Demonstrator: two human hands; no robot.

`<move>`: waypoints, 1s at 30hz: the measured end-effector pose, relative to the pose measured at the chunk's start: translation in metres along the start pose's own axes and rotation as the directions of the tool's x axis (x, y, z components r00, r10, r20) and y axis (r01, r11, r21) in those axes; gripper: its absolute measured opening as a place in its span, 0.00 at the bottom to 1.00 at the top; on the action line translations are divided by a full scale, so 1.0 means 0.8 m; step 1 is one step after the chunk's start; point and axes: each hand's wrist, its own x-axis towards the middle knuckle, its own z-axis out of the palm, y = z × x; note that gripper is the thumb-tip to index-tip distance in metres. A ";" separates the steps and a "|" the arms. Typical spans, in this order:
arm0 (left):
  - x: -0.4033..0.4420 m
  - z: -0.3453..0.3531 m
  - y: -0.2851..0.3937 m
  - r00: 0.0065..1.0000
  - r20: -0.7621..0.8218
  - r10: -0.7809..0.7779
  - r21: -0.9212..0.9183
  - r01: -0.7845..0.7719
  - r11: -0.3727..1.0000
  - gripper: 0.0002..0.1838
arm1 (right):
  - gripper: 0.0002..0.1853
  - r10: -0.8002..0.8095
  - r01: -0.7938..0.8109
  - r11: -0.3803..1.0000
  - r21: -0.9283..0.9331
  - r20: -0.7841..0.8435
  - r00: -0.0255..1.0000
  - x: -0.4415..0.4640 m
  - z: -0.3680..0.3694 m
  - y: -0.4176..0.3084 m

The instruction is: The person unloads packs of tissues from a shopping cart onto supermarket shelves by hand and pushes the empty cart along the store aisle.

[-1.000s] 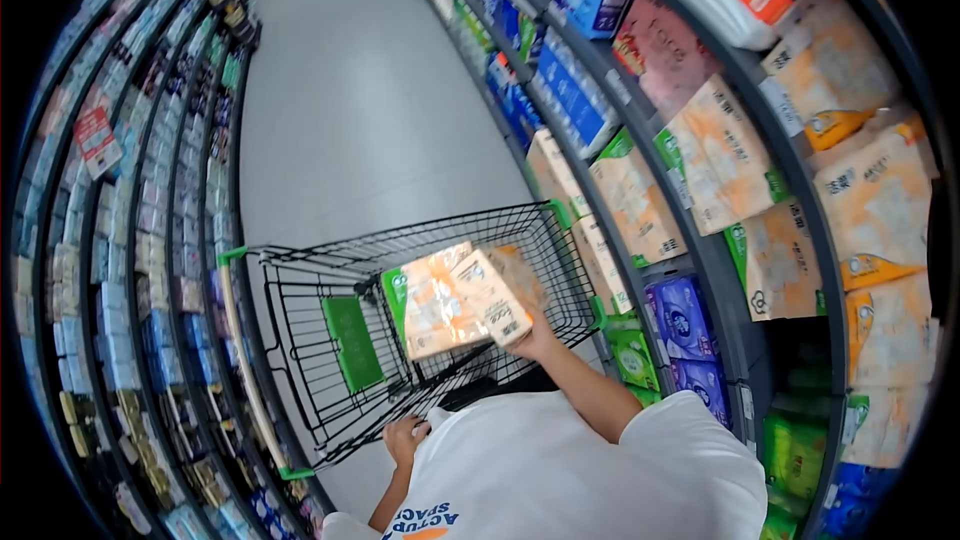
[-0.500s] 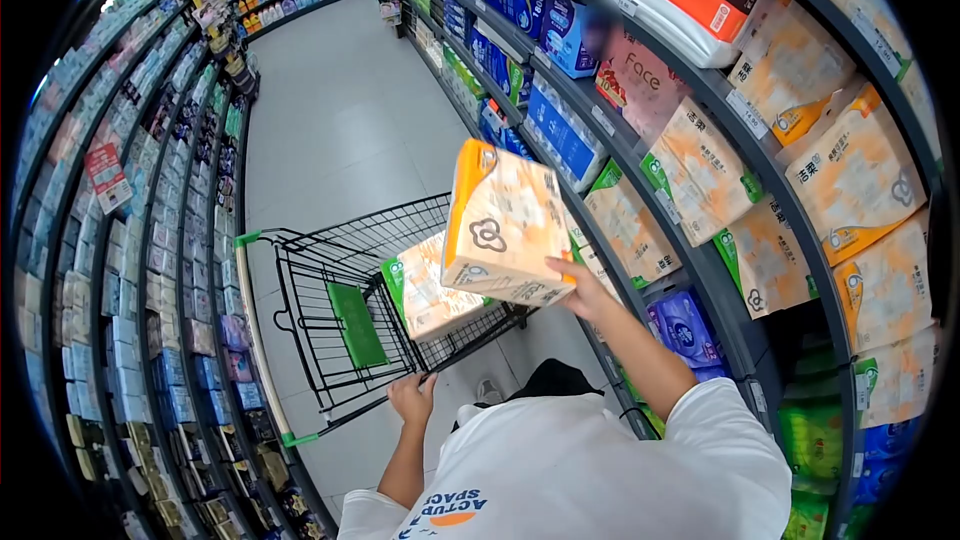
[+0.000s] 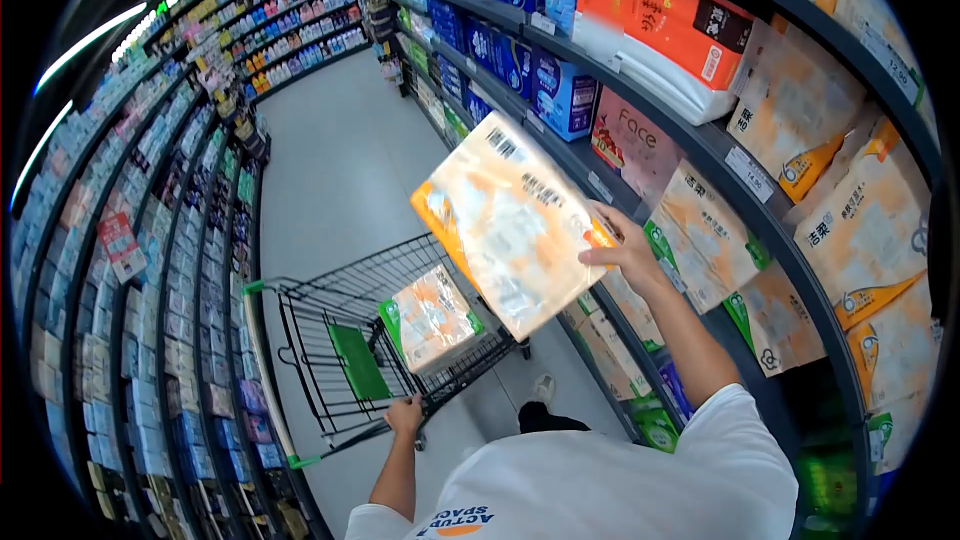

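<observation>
Fingertips of the right hand [image 3: 632, 255] partly hidden behind the orange-cornered pack [image 3: 508, 238], which also blocks the far end of the cart [image 3: 357, 364] from view; lettering on it too blurred to read. Right-hand grip is on the pack's right end, thumb across the broad face, while the left hand [image 3: 403, 416] is closed on the cart's near rail, finger detail hard to make out. Pack is cream with orange patches, tilted, raised beside the shelf [image 3: 684, 130].
</observation>
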 end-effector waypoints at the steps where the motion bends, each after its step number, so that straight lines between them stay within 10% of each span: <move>1: 0.015 -0.016 0.027 0.994 -0.093 -0.059 -0.199 0.039 0.979 0.24 | 0.46 -0.031 0.035 0.996 -0.076 0.042 0.999 0.014 -0.014 0.001; 5: 0.029 -0.181 0.272 0.625 -0.594 0.506 -0.317 -0.760 0.567 0.39 | 0.43 -0.183 0.296 0.815 -0.498 0.263 0.947 0.065 -0.045 -0.008; 8: 0.006 -0.245 0.438 0.273 -0.427 0.862 -0.035 -0.958 0.285 0.43 | 0.39 0.014 0.313 0.666 -0.677 0.430 0.903 0.087 -0.033 -0.028; 10: 0.018 -0.222 0.501 0.034 0.151 0.988 -0.213 -0.975 0.066 0.49 | 0.36 0.067 0.391 0.618 -0.683 0.540 0.839 0.094 -0.031 -0.032; 11: 0.012 -0.201 0.524 0.138 0.411 0.901 -0.556 -0.745 0.368 0.52 | 0.36 0.062 0.363 0.625 -0.691 0.508 0.859 0.099 -0.039 -0.028; 14: 0.014 -0.130 0.532 0.139 0.447 0.884 -0.723 -0.526 0.448 0.53 | 0.34 0.195 0.299 0.629 -0.717 0.518 0.833 0.101 -0.066 -0.014; 18: -0.004 -0.080 0.553 0.045 0.392 0.919 -0.692 -0.644 0.327 0.56 | 0.34 0.378 0.189 0.598 -0.779 0.482 0.791 0.073 -0.126 -0.034; 22: -0.021 -0.116 0.622 -0.056 0.170 0.984 -0.796 -0.597 0.104 0.54 | 0.38 0.171 0.208 0.559 -0.802 0.358 0.918 0.013 -0.168 -0.092; 23: -0.025 -0.130 0.645 -0.087 0.153 0.984 -0.818 -0.570 0.076 0.54 | 0.38 -0.147 0.236 0.493 -0.837 0.187 0.971 -0.007 -0.174 -0.099; 24: -0.030 -0.146 0.663 -0.112 0.136 0.984 -0.839 -0.542 0.054 0.54 | 0.39 -0.456 0.238 0.413 -0.879 0.027 0.890 -0.026 -0.179 -0.106; 30: -0.044 -0.252 0.745 -0.104 -0.115 0.988 -0.947 -0.288 -0.141 0.50 | 0.52 -0.560 -0.033 0.724 -0.689 -0.615 0.555 -0.124 -0.167 -0.119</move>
